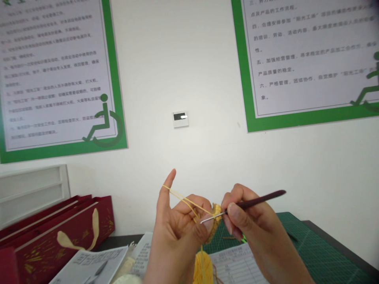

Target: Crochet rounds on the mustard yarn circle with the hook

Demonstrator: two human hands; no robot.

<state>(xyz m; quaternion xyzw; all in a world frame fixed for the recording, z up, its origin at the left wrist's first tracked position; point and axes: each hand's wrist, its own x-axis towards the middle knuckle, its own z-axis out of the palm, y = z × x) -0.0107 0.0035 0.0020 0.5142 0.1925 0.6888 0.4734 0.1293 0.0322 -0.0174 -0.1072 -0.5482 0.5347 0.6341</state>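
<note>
My left hand (177,228) pinches a small yellow and tan crochet piece (216,221) between thumb and fingers. Its index finger stands raised, with yellow yarn (185,198) looped over it and running down to the piece. In my right hand (251,221) is a crochet hook (260,199) with a dark red handle. The hook's metal shaft passes by the top of the piece, its tip lying over my left thumb. Below the hands sits a ball of yellow yarn (203,270), partly hidden by my left hand.
A green cutting mat (314,240) covers the table on the right, with a printed sheet (237,264) on it. Dark red gift bags (68,236) stand at the left beside papers (89,266). Behind is a white wall with green-framed posters (120,98) and a small panel (180,119).
</note>
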